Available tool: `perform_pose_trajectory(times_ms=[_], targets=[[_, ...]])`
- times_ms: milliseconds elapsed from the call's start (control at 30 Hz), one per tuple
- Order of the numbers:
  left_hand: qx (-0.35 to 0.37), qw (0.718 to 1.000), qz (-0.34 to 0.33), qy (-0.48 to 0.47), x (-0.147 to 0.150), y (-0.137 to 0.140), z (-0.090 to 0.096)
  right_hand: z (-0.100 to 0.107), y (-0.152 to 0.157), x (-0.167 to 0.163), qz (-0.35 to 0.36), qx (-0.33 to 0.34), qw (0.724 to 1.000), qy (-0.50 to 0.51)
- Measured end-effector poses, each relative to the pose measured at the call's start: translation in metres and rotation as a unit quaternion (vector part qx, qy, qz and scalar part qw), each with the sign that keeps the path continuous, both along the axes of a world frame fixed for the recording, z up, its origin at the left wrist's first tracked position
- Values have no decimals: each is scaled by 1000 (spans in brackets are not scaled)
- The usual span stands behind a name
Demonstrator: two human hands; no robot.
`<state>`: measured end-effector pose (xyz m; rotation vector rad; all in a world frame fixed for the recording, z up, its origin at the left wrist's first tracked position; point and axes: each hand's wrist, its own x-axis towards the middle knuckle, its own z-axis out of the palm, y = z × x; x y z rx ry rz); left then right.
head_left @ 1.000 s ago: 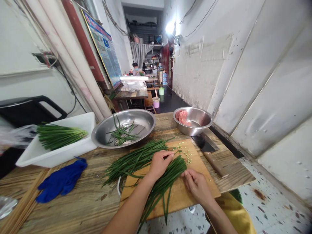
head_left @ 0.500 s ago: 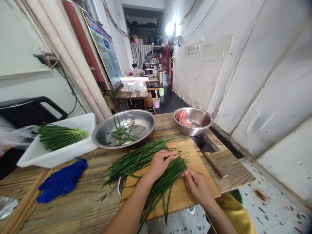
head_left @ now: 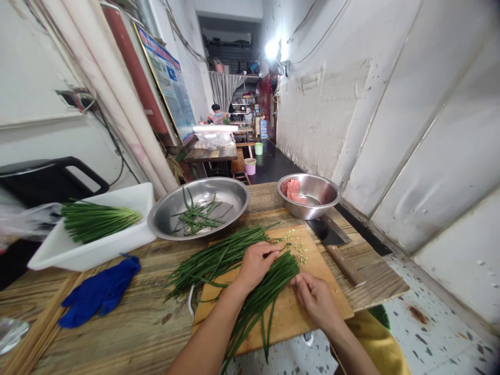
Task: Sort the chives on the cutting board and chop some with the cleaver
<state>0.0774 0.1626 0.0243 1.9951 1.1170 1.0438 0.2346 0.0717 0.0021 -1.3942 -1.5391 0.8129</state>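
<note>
You are bending both hands over the cutting board (head_left: 289,320); the near bunch of green stalks (head_left: 269,286) is lying on it between them, its even ends pointing away from you to the right and its loose tips trailing over the near edge; your left hand (head_left: 255,265) is lying along the bunch's left side, thumb and forefinger coming narrowly together by its far end, though you are hiding whatever may be between them and I cannot tell if they are pinching a stalk; your right hand (head_left: 314,296) is curling at the right of those ends, its fingertips touching the bunch in a narrow pinch, with its hold likewise too covered to tell; small pale cut bits (head_left: 300,253) are lying scattered just beyond; a second bunch (head_left: 216,260) is lying to the left, partly on the board and partly on the wooden table (head_left: 156,317); a cleaver (head_left: 346,264) is lying just right of the board, near a small steel bowl (head_left: 330,198) holding pink slices (head_left: 294,190); a wide steel basin (head_left: 236,198) is holding loose stalks (head_left: 199,214); a white tray (head_left: 97,255) is holding another bundle (head_left: 97,221); a blue glove (head_left: 101,289) is lying before it.
</note>
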Motion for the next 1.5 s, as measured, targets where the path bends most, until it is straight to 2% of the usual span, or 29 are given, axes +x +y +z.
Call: perform_pose_trajectory(times_ms=[367, 567, 1000, 1500], targets=[[-15, 998, 61, 31, 4, 1, -3, -1, 0, 0, 3, 2, 1000, -6], [-27, 995, 88, 24, 4, -1, 3, -2, 0, 1, 10, -2, 1000, -7], [-51, 996, 66, -14, 5, -1, -1, -3, 0, 1, 9, 2, 1000, 0], [-50, 997, 63, -5, 5, -2, 1, -4, 0, 1, 20, -14, 1000, 8]])
